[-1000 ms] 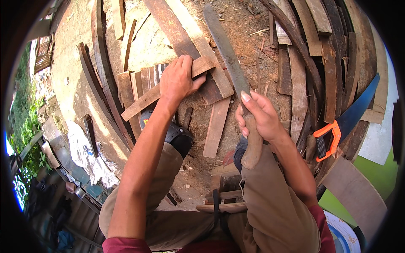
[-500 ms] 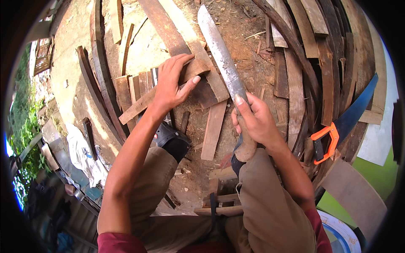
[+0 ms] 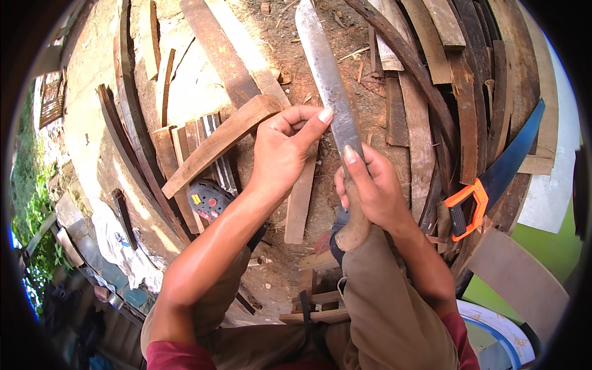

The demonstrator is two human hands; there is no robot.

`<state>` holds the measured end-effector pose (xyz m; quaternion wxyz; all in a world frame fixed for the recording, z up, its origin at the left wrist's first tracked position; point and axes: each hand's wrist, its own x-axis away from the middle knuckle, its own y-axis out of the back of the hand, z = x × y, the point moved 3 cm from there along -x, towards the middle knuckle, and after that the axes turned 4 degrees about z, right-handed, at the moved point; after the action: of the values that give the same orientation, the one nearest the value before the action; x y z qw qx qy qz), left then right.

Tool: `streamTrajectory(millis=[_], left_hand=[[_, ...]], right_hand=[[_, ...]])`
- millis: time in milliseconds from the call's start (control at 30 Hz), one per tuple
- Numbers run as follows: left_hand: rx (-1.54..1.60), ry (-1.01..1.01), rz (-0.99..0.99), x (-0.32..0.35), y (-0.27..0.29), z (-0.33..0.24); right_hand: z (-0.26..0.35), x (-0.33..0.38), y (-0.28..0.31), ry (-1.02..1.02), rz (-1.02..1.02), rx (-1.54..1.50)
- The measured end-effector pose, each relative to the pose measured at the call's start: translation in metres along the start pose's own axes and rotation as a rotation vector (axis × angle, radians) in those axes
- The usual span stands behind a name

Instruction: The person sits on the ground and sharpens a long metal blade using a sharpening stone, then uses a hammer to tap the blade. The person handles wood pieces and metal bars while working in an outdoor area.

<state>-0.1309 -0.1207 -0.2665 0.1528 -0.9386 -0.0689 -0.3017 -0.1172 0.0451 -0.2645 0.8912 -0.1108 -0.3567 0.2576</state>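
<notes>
My right hand (image 3: 370,185) is wrapped round the brown handle of a machete (image 3: 330,80), its thumb lying along the base of the worn grey blade. The blade points away from me and tilts slightly left. My left hand (image 3: 280,151) is closed, with thumb and forefinger pinched at the blade's left edge; the far side of that pinch is hidden. Just left of this hand, a short curved wood piece (image 3: 222,145) lies across other boards. Beyond it a flat brown board (image 3: 222,49) stretches away over the ground.
On the right, a handsaw (image 3: 509,163) with an orange and black handle leans by stacked boards (image 3: 472,111). Long strips of wood (image 3: 139,123) lie at left, near a white cloth (image 3: 123,237). My clog-style shoe (image 3: 209,200) sits beside the short wood piece.
My left hand has let go of the short wood piece and moved right, to the machete blade. The right hand keeps its hold on the handle.
</notes>
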Motion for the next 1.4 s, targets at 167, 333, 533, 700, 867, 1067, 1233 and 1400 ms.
streamTrajectory(millis=[167,333,533,700,867,1067,1233,1400], left_hand=[[0.119,-0.011,0.047,0.0,-0.004,0.001],[0.141,-0.032,0.061,0.006,-0.008,-0.005],[0.14,-0.027,0.131,0.01,-0.009,-0.007],[0.203,0.003,0.092,0.012,-0.013,-0.005],[0.128,0.04,0.078,0.011,-0.015,-0.006],[0.044,0.015,0.08,0.012,-0.014,-0.011],[0.012,-0.006,0.087,0.012,-0.014,-0.015],[0.008,-0.017,0.086,0.011,-0.012,-0.015]], right_hand=[[0.007,0.001,0.0,0.006,-0.01,-0.064],[0.012,0.003,-0.001,0.028,-0.028,-0.045],[0.01,0.004,-0.001,0.08,-0.05,-0.002],[0.008,0.005,0.0,0.102,-0.079,0.049],[0.008,0.007,-0.001,0.119,-0.09,0.071],[0.007,0.006,-0.002,0.102,-0.075,0.019],[0.008,0.005,-0.004,0.093,0.037,-0.15],[0.006,0.005,-0.004,0.03,0.093,-0.239]])
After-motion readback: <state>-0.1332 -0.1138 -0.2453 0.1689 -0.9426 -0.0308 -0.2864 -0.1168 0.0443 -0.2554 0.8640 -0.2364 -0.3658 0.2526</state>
